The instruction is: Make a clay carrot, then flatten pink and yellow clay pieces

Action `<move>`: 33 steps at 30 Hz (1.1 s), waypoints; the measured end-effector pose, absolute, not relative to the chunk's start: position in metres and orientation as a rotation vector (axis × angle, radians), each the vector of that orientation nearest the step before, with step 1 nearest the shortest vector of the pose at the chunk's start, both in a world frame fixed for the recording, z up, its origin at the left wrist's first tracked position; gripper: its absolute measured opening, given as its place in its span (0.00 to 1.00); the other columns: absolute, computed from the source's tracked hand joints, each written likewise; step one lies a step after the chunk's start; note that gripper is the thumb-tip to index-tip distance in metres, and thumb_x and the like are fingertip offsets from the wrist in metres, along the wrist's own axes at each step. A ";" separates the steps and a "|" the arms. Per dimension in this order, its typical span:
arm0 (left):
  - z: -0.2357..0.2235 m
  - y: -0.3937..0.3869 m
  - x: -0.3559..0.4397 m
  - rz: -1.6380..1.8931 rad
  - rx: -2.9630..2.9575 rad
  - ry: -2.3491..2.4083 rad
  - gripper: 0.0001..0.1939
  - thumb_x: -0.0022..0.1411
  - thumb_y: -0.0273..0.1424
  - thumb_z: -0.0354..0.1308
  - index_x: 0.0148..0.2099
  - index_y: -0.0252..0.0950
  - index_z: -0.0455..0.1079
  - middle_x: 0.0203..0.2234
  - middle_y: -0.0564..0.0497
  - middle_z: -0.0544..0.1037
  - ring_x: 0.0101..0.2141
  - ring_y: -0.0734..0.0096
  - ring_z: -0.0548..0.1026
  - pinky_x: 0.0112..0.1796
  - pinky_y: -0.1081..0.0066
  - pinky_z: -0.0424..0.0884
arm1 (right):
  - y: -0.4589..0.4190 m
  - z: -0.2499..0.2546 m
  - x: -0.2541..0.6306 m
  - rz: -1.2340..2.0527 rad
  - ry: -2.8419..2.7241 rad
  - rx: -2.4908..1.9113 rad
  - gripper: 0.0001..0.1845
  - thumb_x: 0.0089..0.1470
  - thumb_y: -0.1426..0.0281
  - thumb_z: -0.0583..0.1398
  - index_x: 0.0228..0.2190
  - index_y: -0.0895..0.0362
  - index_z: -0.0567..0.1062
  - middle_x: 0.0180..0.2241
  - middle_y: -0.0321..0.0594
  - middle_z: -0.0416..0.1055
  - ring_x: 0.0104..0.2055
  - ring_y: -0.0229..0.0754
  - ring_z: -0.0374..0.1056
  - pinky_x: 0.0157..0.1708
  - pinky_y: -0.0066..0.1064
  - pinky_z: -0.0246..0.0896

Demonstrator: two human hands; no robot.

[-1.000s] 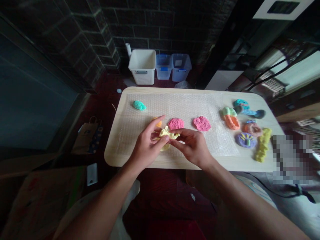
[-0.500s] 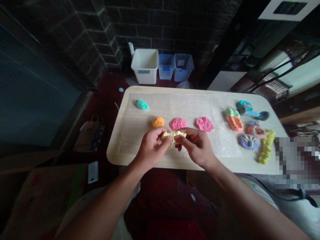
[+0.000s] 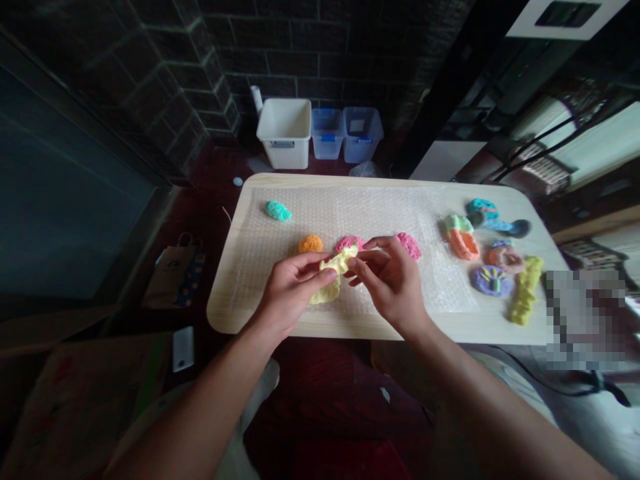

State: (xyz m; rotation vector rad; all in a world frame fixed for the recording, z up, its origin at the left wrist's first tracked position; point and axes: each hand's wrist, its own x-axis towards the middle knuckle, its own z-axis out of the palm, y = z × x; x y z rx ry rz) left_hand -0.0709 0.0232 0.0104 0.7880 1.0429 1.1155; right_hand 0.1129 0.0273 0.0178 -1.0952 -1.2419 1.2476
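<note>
A lumpy strip of pale yellow modelling clay [image 3: 339, 259] is held in the air between both hands, over the near part of the table. My left hand [image 3: 293, 288] pinches its left end between thumb and fingers. At its right end, my right hand [image 3: 389, 280] grips it with thumb and fingertips. Below the strip lies a flat pale yellow clay piece [image 3: 326, 292], partly covered by my left hand. Just beyond my hands sit an orange clay ball [image 3: 311, 244] and two pink clay lumps, one [image 3: 349, 244] behind the strip and one [image 3: 409, 246] partly behind my right hand.
Bubble wrap [image 3: 370, 208] covers much of the wooden table [image 3: 227, 313]. A teal clay lump [image 3: 278, 211] lies at far left. Several coloured clay pieces, including a purple disc [image 3: 492, 281] and a yellow-green strip [image 3: 526, 290], lie at right. A white bin [image 3: 285, 137] stands behind the table.
The yellow strip went from crumpled to stretched level, and is now tilted with its right end higher. My right hand has risen slightly. The orange ball and flat yellow piece show more than a second ago.
</note>
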 end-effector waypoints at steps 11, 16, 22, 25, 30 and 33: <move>0.018 0.017 -0.068 1.120 0.750 1.096 0.22 0.49 0.36 0.80 0.42 0.31 0.78 0.32 0.44 0.86 0.31 0.62 0.84 0.39 0.61 0.84 | 0.027 0.015 0.120 1.234 -1.650 -1.121 0.20 0.60 0.60 0.70 0.48 0.59 0.81 0.36 0.45 0.81 0.36 0.44 0.78 0.33 0.34 0.75; 0.018 0.021 -0.077 1.024 0.877 1.097 0.29 0.57 0.36 0.75 0.58 0.36 0.72 0.34 0.47 0.85 0.32 0.62 0.85 0.38 0.61 0.84 | 0.025 0.017 0.122 0.950 -1.898 -1.173 0.13 0.62 0.61 0.67 0.40 0.58 0.82 0.30 0.41 0.78 0.28 0.39 0.70 0.23 0.28 0.63; 0.018 0.027 -0.085 0.926 1.171 0.964 0.17 0.62 0.36 0.72 0.52 0.36 0.80 0.46 0.43 0.84 0.46 0.61 0.83 0.46 0.66 0.79 | 0.025 0.018 0.119 1.345 -1.688 -1.123 0.15 0.64 0.58 0.65 0.37 0.58 0.79 0.26 0.37 0.73 0.25 0.36 0.62 0.23 0.29 0.56; 0.019 0.026 -0.081 0.953 1.145 0.952 0.12 0.62 0.36 0.72 0.45 0.35 0.81 0.39 0.46 0.85 0.40 0.63 0.83 0.43 0.67 0.78 | 0.028 0.018 0.116 1.494 -1.490 -1.080 0.18 0.59 0.55 0.70 0.36 0.57 0.76 0.25 0.35 0.73 0.25 0.36 0.65 0.24 0.29 0.59; 0.016 0.021 -0.075 0.989 1.066 1.010 0.14 0.62 0.38 0.71 0.44 0.35 0.79 0.37 0.47 0.84 0.37 0.65 0.82 0.39 0.70 0.75 | 0.031 0.018 0.114 1.520 -1.292 -1.059 0.22 0.49 0.58 0.77 0.37 0.56 0.77 0.27 0.36 0.76 0.28 0.38 0.70 0.28 0.30 0.67; 0.015 0.019 -0.072 0.996 0.976 1.021 0.15 0.63 0.40 0.70 0.44 0.34 0.79 0.34 0.46 0.83 0.34 0.67 0.80 0.36 0.70 0.74 | 0.031 0.021 0.113 1.577 -1.316 -1.036 0.18 0.51 0.56 0.75 0.33 0.57 0.81 0.27 0.38 0.78 0.29 0.39 0.72 0.31 0.32 0.70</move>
